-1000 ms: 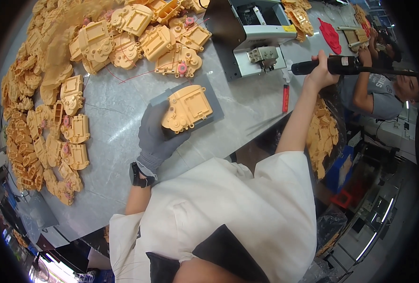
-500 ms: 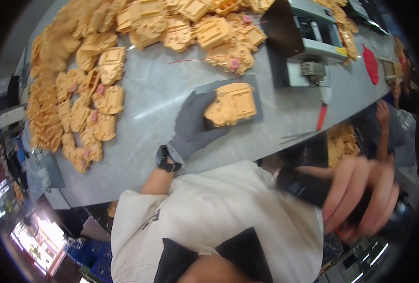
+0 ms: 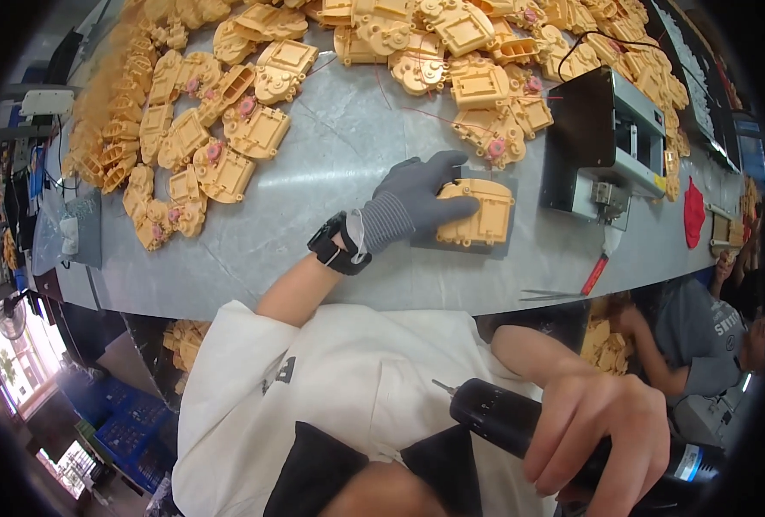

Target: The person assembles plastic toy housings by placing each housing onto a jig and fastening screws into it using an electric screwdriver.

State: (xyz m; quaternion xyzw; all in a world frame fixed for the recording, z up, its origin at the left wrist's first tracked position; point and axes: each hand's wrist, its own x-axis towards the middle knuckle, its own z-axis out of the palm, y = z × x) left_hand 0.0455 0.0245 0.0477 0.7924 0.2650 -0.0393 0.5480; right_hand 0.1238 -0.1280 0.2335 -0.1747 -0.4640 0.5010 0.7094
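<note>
My left hand (image 3: 412, 198), in a grey knit glove, steadies a yellow plastic housing (image 3: 486, 226) on a dark flat pad (image 3: 501, 247). The thumb presses on the housing's top face, and the other fingers reach past its far left corner. My bare right hand (image 3: 602, 431) is wrapped around a black electric screwdriver (image 3: 494, 415), held in front of my chest at the lower right. Its thin bit points left and slightly up, well apart from the housing.
Many similar yellow housings (image 3: 257, 131) lie piled along the table's (image 3: 313, 198) left and far sides, some with thin red wires. A black-and-grey machine (image 3: 602, 142) stands right, near a red-handled tweezer-like tool (image 3: 595, 274) and red cloth (image 3: 693, 211). A co-worker in grey (image 3: 697, 332) is at right.
My right hand has brought the screwdriver inward to the left, and its bit now shows. My left thumb has come onto the housing's top. The whole view has shifted.
</note>
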